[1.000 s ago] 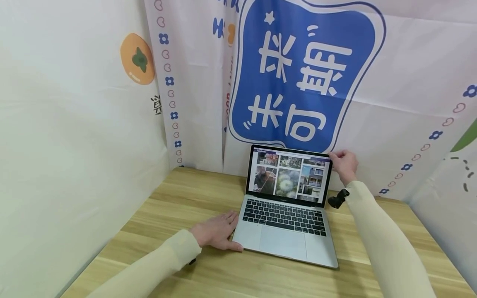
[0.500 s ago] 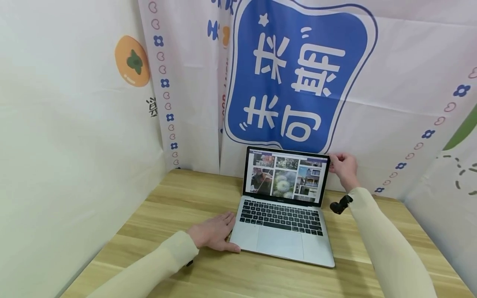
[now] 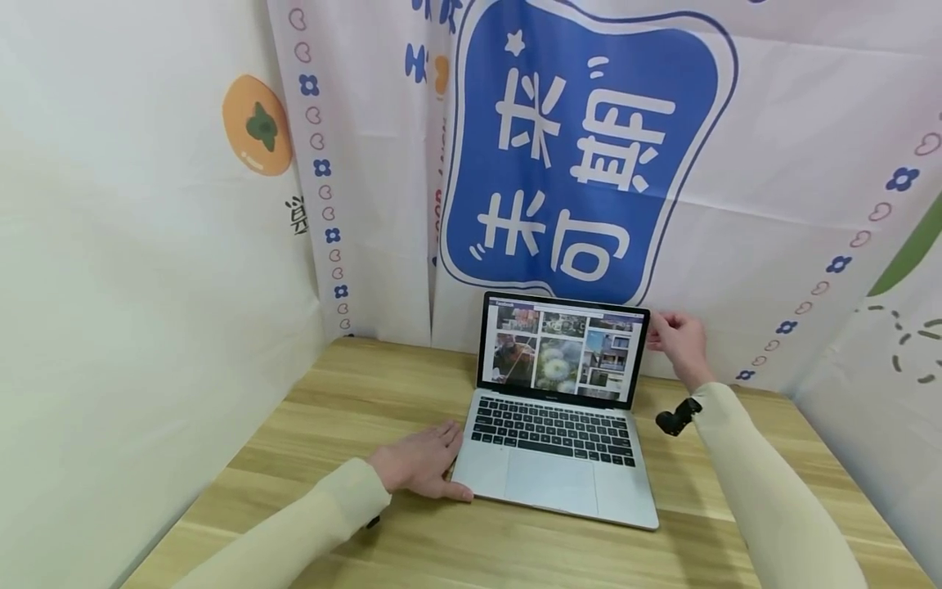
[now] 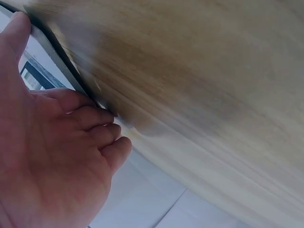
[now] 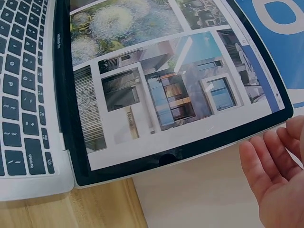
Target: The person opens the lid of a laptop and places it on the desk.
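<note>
An opened silver laptop (image 3: 552, 483) stands on the wooden table, its lit screen (image 3: 559, 352) showing a page of photos. Along the left side of its base lies my left hand (image 3: 423, 462), fingers extended by the edge and thumb at the front left corner. In the left wrist view the palm of this hand (image 4: 61, 142) faces the camera, with the fingertips at the laptop's rim. My right hand (image 3: 680, 343) is beside the upper right edge of the screen. Its loosely bent fingers (image 5: 259, 161) show just outside the bezel in the right wrist view, fingertips close to the corner.
The wooden table (image 3: 368, 393) reaches back to a white cloth wall (image 3: 375, 204) close behind the screen, printed with a big blue panel (image 3: 589, 155). Another cloth wall (image 3: 147, 245) borders the left side. A black wrist camera (image 3: 677, 417) sits at the right cuff.
My right hand has slid slightly down along the screen's right edge, and its fingers have eased off the corner. The left hand stays by the base. The head view has shifted a little.
</note>
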Demonstrator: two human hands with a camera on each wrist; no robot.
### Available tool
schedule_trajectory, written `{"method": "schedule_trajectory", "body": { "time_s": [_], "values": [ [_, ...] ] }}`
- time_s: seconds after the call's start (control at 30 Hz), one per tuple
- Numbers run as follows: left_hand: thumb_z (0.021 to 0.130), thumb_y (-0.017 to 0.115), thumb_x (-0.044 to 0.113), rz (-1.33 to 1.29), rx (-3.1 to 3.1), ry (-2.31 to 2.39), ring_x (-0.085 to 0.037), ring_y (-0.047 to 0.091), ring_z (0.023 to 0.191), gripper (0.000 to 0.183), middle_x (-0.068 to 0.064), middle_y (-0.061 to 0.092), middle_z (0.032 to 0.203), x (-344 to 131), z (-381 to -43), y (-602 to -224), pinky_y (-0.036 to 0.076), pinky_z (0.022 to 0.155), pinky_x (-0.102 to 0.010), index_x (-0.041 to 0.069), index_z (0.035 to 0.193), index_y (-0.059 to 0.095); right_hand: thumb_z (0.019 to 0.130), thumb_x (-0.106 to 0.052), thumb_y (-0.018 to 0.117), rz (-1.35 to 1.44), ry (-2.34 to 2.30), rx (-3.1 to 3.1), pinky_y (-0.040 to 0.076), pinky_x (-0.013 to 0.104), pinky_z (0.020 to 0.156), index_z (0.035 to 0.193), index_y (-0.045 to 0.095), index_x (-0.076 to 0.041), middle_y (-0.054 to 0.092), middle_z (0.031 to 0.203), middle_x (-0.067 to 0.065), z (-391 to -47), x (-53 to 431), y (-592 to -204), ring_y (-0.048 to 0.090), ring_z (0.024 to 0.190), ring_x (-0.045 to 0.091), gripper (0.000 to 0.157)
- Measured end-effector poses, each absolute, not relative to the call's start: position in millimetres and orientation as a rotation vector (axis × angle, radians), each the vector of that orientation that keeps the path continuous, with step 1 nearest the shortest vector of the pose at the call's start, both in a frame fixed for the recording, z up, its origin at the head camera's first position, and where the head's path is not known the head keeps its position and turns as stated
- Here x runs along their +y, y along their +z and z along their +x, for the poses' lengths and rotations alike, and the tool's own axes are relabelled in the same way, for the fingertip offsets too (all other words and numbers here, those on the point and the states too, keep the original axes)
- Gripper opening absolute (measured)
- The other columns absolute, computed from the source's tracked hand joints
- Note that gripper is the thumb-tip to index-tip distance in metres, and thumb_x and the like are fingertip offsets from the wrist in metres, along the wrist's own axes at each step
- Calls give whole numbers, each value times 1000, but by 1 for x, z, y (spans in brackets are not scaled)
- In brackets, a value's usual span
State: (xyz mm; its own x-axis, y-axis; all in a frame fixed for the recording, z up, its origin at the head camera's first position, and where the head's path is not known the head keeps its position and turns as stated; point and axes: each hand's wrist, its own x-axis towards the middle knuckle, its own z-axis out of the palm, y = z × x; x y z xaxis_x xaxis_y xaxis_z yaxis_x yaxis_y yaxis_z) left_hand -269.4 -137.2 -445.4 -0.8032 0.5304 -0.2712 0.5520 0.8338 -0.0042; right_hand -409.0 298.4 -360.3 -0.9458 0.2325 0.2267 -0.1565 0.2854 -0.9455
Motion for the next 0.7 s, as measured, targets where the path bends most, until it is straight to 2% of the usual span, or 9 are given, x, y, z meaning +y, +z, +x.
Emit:
{"method": "schedule_trajectory", "body": {
  "time_s": [0.2,0.4,0.53,0.7],
  "values": [
    [81,44,84,828,2752,-99,-31,28,149,111,-18,29,160,-135,-274,-442,29,122,-41,0,152,30,101,-32,54,-18,1655,-2316,62,29,70,111,61,10,64,86,5,-402,301,-368,65,71,8,44],
    [89,47,73,836,2761,-23,-29,38,144,91,-15,37,157,-133,-285,-433,34,118,-42,5,149,41,102,-32,51,29,1621,-2357,63,35,73,109,61,11,64,92,16,-397,305,-378,66,73,12,45],
    [94,44,67,883,2774,-80,-29,42,142,77,-15,41,154,-129,-296,-428,38,116,-42,8,144,49,102,-32,50,26,1625,-2358,63,33,70,107,60,13,64,90,16,-395,306,-380,65,71,11,46],
    [97,47,58,911,2793,-72,-31,41,142,67,-15,45,151,-128,-309,-420,36,117,-44,8,140,53,103,-32,46,20,1613,-2406,62,31,70,109,59,12,64,94,16,-392,310,-382,64,73,10,46]
  ]
}}
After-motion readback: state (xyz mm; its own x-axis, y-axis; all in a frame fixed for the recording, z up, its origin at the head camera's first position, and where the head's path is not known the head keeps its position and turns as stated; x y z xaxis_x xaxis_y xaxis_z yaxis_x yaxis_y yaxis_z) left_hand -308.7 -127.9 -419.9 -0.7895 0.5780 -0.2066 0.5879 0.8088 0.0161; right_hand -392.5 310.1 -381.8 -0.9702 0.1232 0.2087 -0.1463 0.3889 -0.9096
